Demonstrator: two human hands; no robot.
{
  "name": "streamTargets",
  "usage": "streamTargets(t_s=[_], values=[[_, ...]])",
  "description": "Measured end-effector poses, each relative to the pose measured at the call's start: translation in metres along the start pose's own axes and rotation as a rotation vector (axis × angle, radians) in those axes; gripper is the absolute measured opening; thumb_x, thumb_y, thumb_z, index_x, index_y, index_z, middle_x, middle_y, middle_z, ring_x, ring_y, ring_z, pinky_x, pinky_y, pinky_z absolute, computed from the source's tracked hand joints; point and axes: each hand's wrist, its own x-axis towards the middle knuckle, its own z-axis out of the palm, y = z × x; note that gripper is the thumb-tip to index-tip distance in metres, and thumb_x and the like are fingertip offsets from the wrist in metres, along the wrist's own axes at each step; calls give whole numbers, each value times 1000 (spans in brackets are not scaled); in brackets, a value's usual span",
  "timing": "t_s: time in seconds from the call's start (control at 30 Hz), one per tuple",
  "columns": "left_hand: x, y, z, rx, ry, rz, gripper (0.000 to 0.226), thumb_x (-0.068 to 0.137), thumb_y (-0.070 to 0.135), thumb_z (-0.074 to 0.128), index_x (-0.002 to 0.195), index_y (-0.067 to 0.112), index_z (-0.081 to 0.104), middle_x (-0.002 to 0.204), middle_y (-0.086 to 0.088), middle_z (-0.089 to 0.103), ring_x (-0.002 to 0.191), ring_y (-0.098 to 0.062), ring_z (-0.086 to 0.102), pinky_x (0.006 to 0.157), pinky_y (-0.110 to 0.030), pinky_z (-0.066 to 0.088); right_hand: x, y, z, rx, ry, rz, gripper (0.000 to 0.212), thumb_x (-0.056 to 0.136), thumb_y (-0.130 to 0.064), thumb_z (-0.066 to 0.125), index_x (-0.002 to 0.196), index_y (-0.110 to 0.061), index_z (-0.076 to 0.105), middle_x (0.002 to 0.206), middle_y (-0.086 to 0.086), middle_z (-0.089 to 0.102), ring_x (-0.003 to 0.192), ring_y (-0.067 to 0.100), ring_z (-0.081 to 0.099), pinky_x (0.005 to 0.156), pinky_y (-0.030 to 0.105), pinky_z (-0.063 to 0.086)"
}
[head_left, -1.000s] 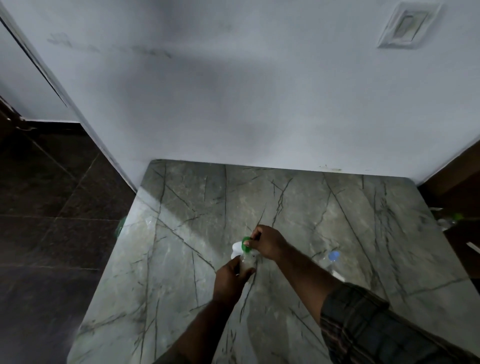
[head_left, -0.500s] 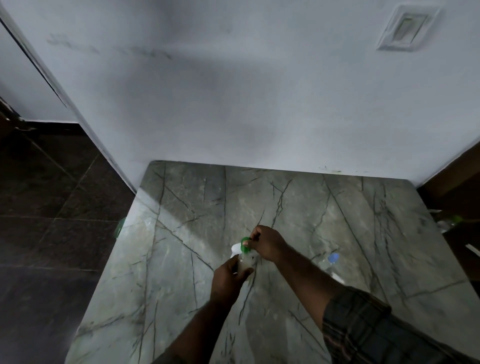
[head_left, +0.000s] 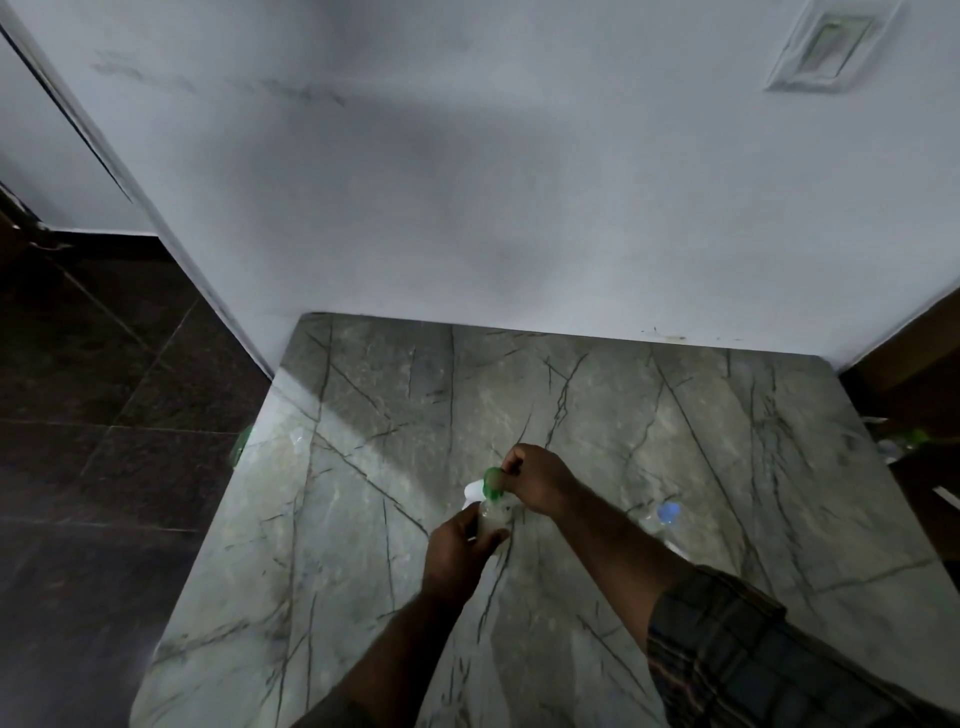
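Observation:
A small clear plastic bottle (head_left: 492, 519) stands upright near the middle of a grey-green marble slab (head_left: 363, 519). My left hand (head_left: 457, 551) grips the bottle's body from the near side. My right hand (head_left: 535, 480) pinches the green cap (head_left: 492, 479) at the bottle's top. A white object (head_left: 474, 489) shows just behind the bottle, partly hidden by it.
A second clear bottle with a blue cap (head_left: 667, 512) stands right of my right forearm. A green-tinted bottle (head_left: 240, 446) sits at the slab's left edge. White wall behind, dark tiled floor on the left, more bottles (head_left: 901, 444) on the floor at right.
Both hands stay on the bottle and cap in nearly the same place; my right hand has shifted slightly on the green cap.

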Motion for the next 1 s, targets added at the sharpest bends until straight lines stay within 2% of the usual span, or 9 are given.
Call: streamTargets(t_s=[0.17, 0.33, 0.47, 0.57, 0.63, 0.67, 0.73, 0.8, 1.0], values=[[-1, -5, 3, 29, -23, 5, 42, 85, 27, 74, 125, 19, 65, 111, 3, 74, 96, -7, 69, 87, -24, 57, 0, 5, 7, 8, -22, 3, 32, 83, -35, 72, 101, -9, 64, 105, 9, 69, 87, 16, 57, 73, 25, 40], [0, -1, 0, 35, -2, 19, 38, 84, 31, 75, 120, 22, 67, 104, 8, 75, 89, -2, 69, 76, -12, 52, 1, -1, -1, -4, -22, -12, 32, 82, -34, 72, 103, -10, 65, 105, 6, 68, 92, 18, 61, 74, 26, 42], [3, -3, 1, 31, -13, 3, 39, 82, 29, 77, 119, 21, 68, 102, 7, 76, 88, -2, 70, 73, -9, 51, 1, 2, 1, -24, -1, -24, 29, 82, -34, 72, 99, -12, 65, 101, 7, 70, 89, 19, 61, 75, 28, 45], [1, -8, 4, 55, -15, 9, 40, 82, 30, 76, 121, 21, 68, 102, 6, 75, 89, -5, 70, 80, -21, 57, 1, 6, 8, -20, 0, -10, 30, 82, -38, 72, 97, -13, 65, 99, 6, 70, 82, 16, 58, 71, 27, 44], [2, -8, 5, 58, -11, 18, 40, 82, 30, 76, 120, 19, 68, 100, 5, 75, 87, -7, 70, 81, -28, 59, 1, 5, 9, -26, 1, -6, 31, 83, -39, 71, 98, -13, 64, 100, 6, 69, 85, 17, 60, 73, 28, 46], [2, -8, 4, 60, -8, 22, 39, 82, 30, 76, 119, 19, 69, 98, 6, 75, 85, -6, 70, 80, -27, 59, 2, 4, 8, -36, -1, -5, 32, 83, -39, 71, 100, -13, 64, 101, 6, 69, 88, 18, 61, 76, 29, 46], [3, -5, 2, 54, 1, 28, 38, 82, 29, 77, 118, 21, 69, 97, 8, 75, 84, -2, 69, 75, -15, 55, 3, 2, 5, -44, -5, -8, 33, 82, -41, 71, 100, -13, 65, 102, 5, 69, 92, 18, 63, 78, 30, 47], [5, -2, -1, 41, 5, 24, 39, 81, 29, 77, 119, 22, 68, 100, 9, 75, 85, -1, 69, 72, -7, 50, 4, 0, 2, -52, 3, -15, 33, 81, -41, 73, 98, -14, 65, 100, 4, 69, 87, 15, 60, 76, 30, 46], [5, -7, 4, 33, -33, -1, 41, 83, 25, 76, 122, 18, 67, 105, 3, 75, 92, -9, 70, 85, -25, 57, 5, 7, 8, -47, -2, -14, 31, 81, -39, 73, 95, -13, 64, 97, 5, 69, 83, 16, 59, 75, 31, 48]])
